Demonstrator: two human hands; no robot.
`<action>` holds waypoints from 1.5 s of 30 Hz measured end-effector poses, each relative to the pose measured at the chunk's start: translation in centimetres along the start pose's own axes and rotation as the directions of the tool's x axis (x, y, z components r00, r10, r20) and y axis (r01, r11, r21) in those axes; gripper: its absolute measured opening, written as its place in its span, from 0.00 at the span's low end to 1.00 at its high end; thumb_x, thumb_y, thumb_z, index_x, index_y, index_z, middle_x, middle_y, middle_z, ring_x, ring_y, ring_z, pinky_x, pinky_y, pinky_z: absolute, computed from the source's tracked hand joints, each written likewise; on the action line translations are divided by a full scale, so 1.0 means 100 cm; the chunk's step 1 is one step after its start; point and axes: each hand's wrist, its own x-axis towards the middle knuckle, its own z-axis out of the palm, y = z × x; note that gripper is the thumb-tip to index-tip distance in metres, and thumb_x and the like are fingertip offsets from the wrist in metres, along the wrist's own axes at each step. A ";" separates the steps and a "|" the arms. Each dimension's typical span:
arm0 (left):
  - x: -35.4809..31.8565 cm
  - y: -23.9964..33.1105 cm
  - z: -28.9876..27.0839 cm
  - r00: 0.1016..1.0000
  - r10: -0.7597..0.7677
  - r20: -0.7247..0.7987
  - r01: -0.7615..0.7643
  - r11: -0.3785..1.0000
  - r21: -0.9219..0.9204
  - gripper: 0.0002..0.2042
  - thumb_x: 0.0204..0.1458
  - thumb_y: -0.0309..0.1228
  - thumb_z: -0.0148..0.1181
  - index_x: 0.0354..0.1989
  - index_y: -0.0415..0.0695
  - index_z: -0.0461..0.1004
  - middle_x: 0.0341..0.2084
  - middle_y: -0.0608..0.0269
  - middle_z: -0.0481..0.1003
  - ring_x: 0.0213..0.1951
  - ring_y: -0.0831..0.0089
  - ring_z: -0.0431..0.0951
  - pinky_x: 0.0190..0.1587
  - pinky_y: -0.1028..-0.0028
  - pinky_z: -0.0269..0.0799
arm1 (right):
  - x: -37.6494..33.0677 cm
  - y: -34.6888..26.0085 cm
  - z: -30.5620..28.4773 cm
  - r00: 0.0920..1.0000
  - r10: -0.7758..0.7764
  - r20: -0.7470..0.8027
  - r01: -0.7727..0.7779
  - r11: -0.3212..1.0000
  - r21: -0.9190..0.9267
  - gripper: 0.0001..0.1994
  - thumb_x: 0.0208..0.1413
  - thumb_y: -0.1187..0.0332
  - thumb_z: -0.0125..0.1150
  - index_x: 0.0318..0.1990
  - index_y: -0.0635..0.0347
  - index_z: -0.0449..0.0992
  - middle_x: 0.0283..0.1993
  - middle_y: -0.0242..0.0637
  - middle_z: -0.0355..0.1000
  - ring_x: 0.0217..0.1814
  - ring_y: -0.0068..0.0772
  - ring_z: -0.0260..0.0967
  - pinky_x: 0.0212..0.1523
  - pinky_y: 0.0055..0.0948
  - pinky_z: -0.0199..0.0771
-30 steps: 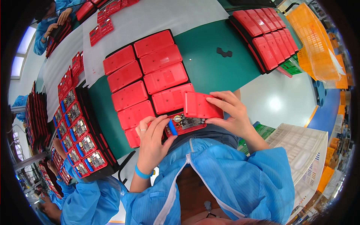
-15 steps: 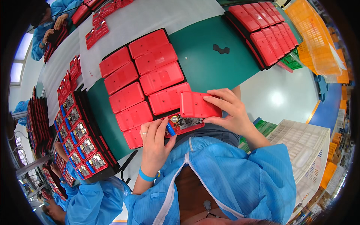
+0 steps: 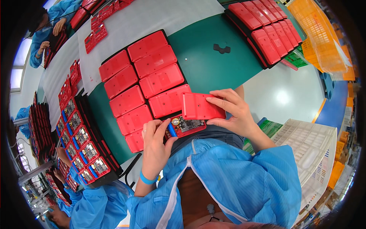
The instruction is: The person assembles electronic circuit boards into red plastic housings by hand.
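Observation:
My right hand (image 3: 233, 113) pinches a red plastic cover (image 3: 203, 107) by its right end, fingers on top and thumb below. The cover is tilted over an open red housing with a green-black circuit board (image 3: 190, 125) and a round coin cell (image 3: 175, 121). At the housing's left end my left hand (image 3: 155, 142) has index finger and thumb closed at the two ends of a blue cylindrical battery (image 3: 172, 130). Just beyond, two rows of red covers (image 3: 162, 80) lie in a black tray (image 3: 166, 37); the housing sits at its near right corner.
To the left stands a stack of black trays (image 3: 110, 158) with open housings showing boards and blue batteries. Another tray of red covers (image 3: 267, 45) sits far right, near a black flat piece (image 3: 222, 49) on the green mat (image 3: 206, 68). White crates (image 3: 305, 145) stand right. Co-workers sit left.
The blue battery has turned slightly and shifted a little left between my left finger and thumb. My right hand keeps the cover in nearly the same place. The whole view has shifted slightly.

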 end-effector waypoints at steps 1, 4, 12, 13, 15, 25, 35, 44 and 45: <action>0.002 -0.001 -0.002 1.000 0.000 0.002 0.000 1.000 0.000 0.28 0.38 0.22 0.76 0.53 0.37 0.78 0.42 0.54 0.71 0.48 0.54 0.70 0.52 0.62 0.68 | 0.000 0.000 0.000 1.000 -0.008 -0.008 0.008 1.000 0.000 0.33 0.38 0.64 0.82 0.57 0.59 0.79 0.58 0.44 0.74 0.55 0.47 0.72 0.53 0.40 0.76; 0.004 0.001 -0.007 0.998 0.028 0.056 -0.033 0.996 0.088 0.27 0.40 0.25 0.75 0.54 0.38 0.78 0.41 0.57 0.70 0.45 0.58 0.68 0.49 0.61 0.61 | 0.001 0.000 0.001 1.000 -0.019 -0.015 0.019 1.000 0.001 0.32 0.39 0.64 0.82 0.56 0.59 0.79 0.57 0.45 0.74 0.54 0.46 0.72 0.52 0.40 0.75; 0.002 0.000 -0.006 0.999 -0.007 0.037 0.001 0.989 0.147 0.28 0.40 0.31 0.76 0.55 0.45 0.81 0.36 0.62 0.69 0.43 0.62 0.65 0.48 0.62 0.55 | 0.001 -0.004 0.002 1.000 -0.023 -0.002 0.023 1.000 0.003 0.32 0.40 0.63 0.81 0.56 0.59 0.79 0.57 0.45 0.73 0.54 0.47 0.72 0.52 0.41 0.76; 0.002 -0.002 -0.006 0.999 -0.008 0.036 0.002 0.989 0.147 0.28 0.40 0.31 0.76 0.55 0.45 0.81 0.36 0.62 0.69 0.43 0.62 0.65 0.48 0.62 0.55 | 0.000 -0.005 0.002 1.000 -0.019 0.005 0.019 1.000 0.003 0.33 0.39 0.63 0.82 0.57 0.59 0.79 0.58 0.45 0.73 0.55 0.47 0.72 0.52 0.40 0.76; 0.002 -0.007 -0.007 0.999 0.007 0.049 -0.015 0.986 0.167 0.29 0.39 0.33 0.77 0.55 0.48 0.81 0.35 0.63 0.68 0.42 0.63 0.64 0.47 0.61 0.55 | -0.001 -0.008 0.003 1.000 -0.016 0.011 0.016 1.000 0.003 0.33 0.38 0.64 0.82 0.57 0.59 0.79 0.59 0.45 0.73 0.55 0.47 0.72 0.52 0.39 0.76; -0.001 -0.001 -0.010 0.998 0.027 0.057 -0.038 0.977 0.208 0.27 0.41 0.34 0.76 0.55 0.47 0.81 0.37 0.62 0.67 0.43 0.62 0.64 0.48 0.60 0.55 | -0.003 -0.014 0.005 0.999 -0.011 0.041 0.011 1.000 0.012 0.32 0.40 0.64 0.82 0.57 0.59 0.80 0.60 0.46 0.73 0.56 0.47 0.72 0.54 0.40 0.75; 0.000 -0.004 0.000 1.000 0.026 -0.013 -0.023 0.982 0.187 0.24 0.44 0.32 0.75 0.53 0.45 0.82 0.40 0.61 0.69 0.45 0.60 0.66 0.49 0.60 0.56 | -0.001 -0.013 0.007 0.999 -0.019 0.042 0.020 1.000 -0.004 0.33 0.39 0.63 0.82 0.57 0.59 0.80 0.59 0.46 0.73 0.56 0.47 0.72 0.53 0.40 0.76; -0.006 -0.002 -0.005 0.996 0.077 0.039 -0.084 0.966 0.243 0.28 0.48 0.34 0.73 0.60 0.43 0.77 0.45 0.56 0.69 0.48 0.57 0.66 0.51 0.59 0.57 | -0.001 -0.015 0.005 0.999 -0.022 0.044 0.022 1.000 -0.014 0.33 0.39 0.64 0.82 0.57 0.59 0.80 0.59 0.46 0.73 0.56 0.46 0.72 0.54 0.40 0.76; -0.006 -0.002 -0.006 0.995 0.083 0.051 -0.094 0.963 0.251 0.29 0.47 0.33 0.73 0.60 0.42 0.76 0.45 0.56 0.69 0.48 0.57 0.66 0.51 0.59 0.57 | -0.001 -0.015 0.005 0.999 -0.021 0.044 0.022 1.000 -0.015 0.33 0.39 0.64 0.82 0.57 0.59 0.80 0.59 0.46 0.73 0.56 0.46 0.72 0.54 0.40 0.76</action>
